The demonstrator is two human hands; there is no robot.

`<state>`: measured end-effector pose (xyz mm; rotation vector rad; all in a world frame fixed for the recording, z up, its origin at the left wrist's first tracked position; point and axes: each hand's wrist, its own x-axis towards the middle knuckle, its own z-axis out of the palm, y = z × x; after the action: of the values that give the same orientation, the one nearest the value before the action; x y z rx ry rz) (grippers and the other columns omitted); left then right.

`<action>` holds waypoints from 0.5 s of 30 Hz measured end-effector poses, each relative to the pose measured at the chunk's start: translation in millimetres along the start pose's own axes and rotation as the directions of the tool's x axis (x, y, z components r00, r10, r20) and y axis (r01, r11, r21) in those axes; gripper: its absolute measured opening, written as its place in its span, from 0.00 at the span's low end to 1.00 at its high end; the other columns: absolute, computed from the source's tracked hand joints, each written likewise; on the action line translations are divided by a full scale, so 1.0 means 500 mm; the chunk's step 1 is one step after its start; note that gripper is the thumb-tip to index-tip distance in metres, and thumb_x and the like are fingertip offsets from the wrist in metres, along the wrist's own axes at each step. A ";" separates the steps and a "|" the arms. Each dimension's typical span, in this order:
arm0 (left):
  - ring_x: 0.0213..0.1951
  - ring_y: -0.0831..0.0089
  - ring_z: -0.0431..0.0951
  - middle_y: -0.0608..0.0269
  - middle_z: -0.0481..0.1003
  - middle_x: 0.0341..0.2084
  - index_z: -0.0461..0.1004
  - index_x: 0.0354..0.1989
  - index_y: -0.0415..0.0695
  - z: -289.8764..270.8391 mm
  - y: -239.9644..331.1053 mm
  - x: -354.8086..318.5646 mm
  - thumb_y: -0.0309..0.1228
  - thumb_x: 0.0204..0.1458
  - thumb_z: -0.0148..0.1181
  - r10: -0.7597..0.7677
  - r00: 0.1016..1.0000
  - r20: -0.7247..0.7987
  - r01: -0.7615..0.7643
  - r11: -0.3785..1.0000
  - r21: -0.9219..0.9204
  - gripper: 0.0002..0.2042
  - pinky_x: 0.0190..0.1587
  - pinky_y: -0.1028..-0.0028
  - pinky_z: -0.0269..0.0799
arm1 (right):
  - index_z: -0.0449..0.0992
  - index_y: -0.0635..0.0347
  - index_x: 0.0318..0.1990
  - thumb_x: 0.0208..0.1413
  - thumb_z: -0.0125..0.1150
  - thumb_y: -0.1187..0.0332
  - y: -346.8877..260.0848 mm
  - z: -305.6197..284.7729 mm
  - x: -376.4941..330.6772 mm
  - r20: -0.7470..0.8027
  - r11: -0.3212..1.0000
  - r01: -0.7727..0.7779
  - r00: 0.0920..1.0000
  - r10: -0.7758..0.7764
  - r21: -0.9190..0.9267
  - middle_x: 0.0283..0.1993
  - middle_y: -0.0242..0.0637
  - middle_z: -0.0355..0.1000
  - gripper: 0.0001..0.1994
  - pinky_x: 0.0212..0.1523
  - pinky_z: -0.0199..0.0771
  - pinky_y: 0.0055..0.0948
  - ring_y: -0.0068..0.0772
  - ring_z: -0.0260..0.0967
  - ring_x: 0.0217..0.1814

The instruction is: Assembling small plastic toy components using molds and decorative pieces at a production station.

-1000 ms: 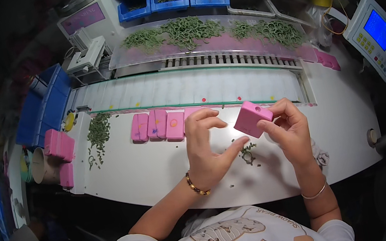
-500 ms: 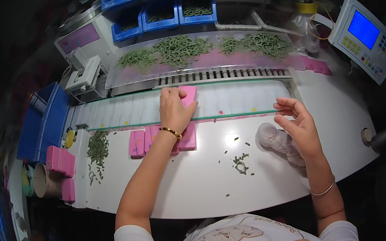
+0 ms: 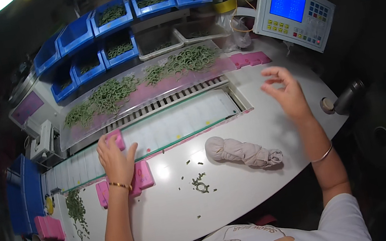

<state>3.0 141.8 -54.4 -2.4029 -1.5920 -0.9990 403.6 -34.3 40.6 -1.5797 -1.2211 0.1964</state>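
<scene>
My left hand [image 3: 117,162] is over the near side of the long white glass-edged strip [image 3: 187,116]. Its fingers touch a small pink block [image 3: 117,140] lying there, while the thumb stands apart from it. Under that wrist, several more pink blocks [image 3: 143,174] sit in a row on the white table. My right hand [image 3: 283,91] is raised over the table's right part, fingers loosely curved and apart, with nothing in it. The nearest thing below it is a rolled, tied bundle of pale cloth [image 3: 244,151].
Small green rings lie heaped on a clear tray [image 3: 149,94] behind the strip. Blue bins [image 3: 77,33] rise at the back. A control panel [image 3: 293,12] stands far right, near a dark bottle [image 3: 348,95]. Green bits [image 3: 201,185] and a green pile [image 3: 76,208] lie on the table.
The view has turned right, so the table appears shifted left and tilted. My left thumb has come away from the pink block. My right hand has moved away from the cloth bundle.
</scene>
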 end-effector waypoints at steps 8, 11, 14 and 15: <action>0.58 0.48 0.66 0.46 0.66 0.54 0.70 0.51 0.38 -0.106 0.055 -0.099 0.29 0.45 0.69 0.135 0.974 0.180 -0.080 0.956 -0.281 0.23 0.60 0.58 0.62 | 0.75 0.54 0.45 0.44 0.73 0.69 0.139 -0.208 0.151 -0.165 0.685 0.115 0.930 -0.329 -0.719 0.70 0.45 0.55 0.19 0.65 0.58 0.44 0.50 0.58 0.67; 0.58 0.48 0.66 0.46 0.67 0.54 0.71 0.50 0.38 -0.109 0.031 -0.116 0.29 0.45 0.68 0.135 0.960 0.243 -0.069 0.963 -0.260 0.23 0.61 0.58 0.61 | 0.75 0.52 0.45 0.42 0.74 0.68 0.132 -0.232 0.176 -0.134 0.629 0.095 0.942 -0.307 -0.772 0.74 0.44 0.48 0.20 0.70 0.51 0.50 0.55 0.49 0.72; 0.57 0.48 0.66 0.47 0.68 0.54 0.71 0.50 0.38 -0.116 0.016 -0.127 0.30 0.43 0.69 0.116 0.960 0.255 -0.058 0.973 -0.225 0.23 0.61 0.58 0.61 | 0.75 0.51 0.45 0.42 0.74 0.67 0.125 -0.244 0.193 -0.105 0.597 0.058 0.966 -0.235 -0.800 0.76 0.43 0.43 0.20 0.70 0.49 0.51 0.57 0.44 0.73; 0.57 0.49 0.66 0.48 0.68 0.54 0.72 0.49 0.38 -0.119 0.014 -0.130 0.30 0.43 0.69 0.095 0.958 0.269 -0.039 0.978 -0.205 0.24 0.60 0.58 0.62 | 0.75 0.50 0.45 0.42 0.74 0.67 0.122 -0.248 0.193 -0.069 0.569 0.060 0.977 -0.202 -0.820 0.77 0.42 0.42 0.20 0.71 0.49 0.51 0.58 0.42 0.74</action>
<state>-34.6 62.8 -42.4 -2.8213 -1.5413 -0.8764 566.3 -31.4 85.0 -2.2180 -1.3802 -0.7031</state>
